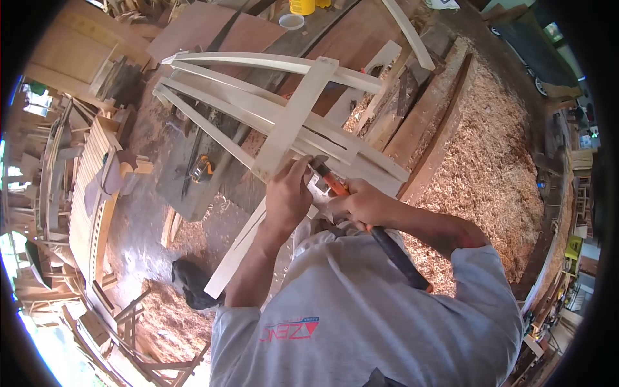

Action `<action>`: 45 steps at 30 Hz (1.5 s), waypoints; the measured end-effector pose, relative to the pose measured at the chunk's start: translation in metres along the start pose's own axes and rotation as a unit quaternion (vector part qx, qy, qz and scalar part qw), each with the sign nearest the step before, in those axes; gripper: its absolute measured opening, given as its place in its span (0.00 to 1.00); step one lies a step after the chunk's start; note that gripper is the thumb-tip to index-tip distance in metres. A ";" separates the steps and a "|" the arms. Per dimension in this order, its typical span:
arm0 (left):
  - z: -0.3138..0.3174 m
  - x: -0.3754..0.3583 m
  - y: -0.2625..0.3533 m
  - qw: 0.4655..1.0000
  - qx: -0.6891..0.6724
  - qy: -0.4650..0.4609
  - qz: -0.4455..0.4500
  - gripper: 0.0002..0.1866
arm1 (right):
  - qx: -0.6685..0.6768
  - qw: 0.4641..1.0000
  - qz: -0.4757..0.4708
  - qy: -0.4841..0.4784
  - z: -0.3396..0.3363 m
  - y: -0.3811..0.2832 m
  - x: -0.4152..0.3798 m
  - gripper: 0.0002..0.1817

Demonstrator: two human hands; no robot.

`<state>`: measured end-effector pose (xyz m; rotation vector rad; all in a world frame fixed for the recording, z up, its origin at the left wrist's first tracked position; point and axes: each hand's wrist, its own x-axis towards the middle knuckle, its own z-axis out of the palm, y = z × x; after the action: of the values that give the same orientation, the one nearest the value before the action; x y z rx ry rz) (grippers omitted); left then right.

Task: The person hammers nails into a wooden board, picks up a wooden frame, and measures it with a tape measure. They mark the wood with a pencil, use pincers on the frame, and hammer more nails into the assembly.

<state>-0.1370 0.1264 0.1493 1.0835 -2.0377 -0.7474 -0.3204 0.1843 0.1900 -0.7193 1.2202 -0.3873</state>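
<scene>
My right hand (367, 205) is wrapped round the orange and black handle of a hammer (401, 258). The metal head points up and left, close to the fingertips of my left hand (290, 197). Those left fingers are pinched together near the lower end of a pale wooden crosspiece (296, 116); whatever they hold is too small or hidden to make out. The crosspiece lies across several long pale slats of a wooden frame (232, 97), which draw together toward the upper left. A narrow pale slat (225, 267) slants down beneath my left forearm.
A yellow and black tape measure (202, 169) lies left of the frame. Heaps of wood shavings (493, 174) cover the right side. A slatted wooden piece (90, 187) stands at left. A yellow container (302, 6) and a white lid-like dish (291, 22) are at the top.
</scene>
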 end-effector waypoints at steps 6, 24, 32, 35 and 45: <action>0.010 0.006 -0.002 0.998 0.060 -0.012 0.019 0.18 | -0.076 0.996 -0.047 0.030 -0.023 0.000 -0.001 0.12; -0.010 0.007 -0.003 0.996 -0.090 0.009 -0.005 0.11 | -0.032 0.994 -0.058 0.083 -0.037 0.031 -0.041 0.16; -0.036 -0.012 -0.012 0.962 -0.247 0.057 -0.107 0.09 | 0.097 0.939 -0.250 0.213 -0.039 -0.008 -0.074 0.15; -0.046 -0.016 -0.013 0.956 -0.267 0.058 -0.106 0.09 | 0.146 0.917 -0.334 0.164 -0.038 -0.026 -0.091 0.15; -0.049 -0.008 0.019 0.968 -0.200 0.141 -0.057 0.07 | 0.094 0.978 -0.187 0.019 -0.005 -0.018 -0.075 0.15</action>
<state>-0.1031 0.1344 0.1896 1.0094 -1.5139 -0.9558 -0.3475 0.2169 0.2553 -0.7802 1.0657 -0.8209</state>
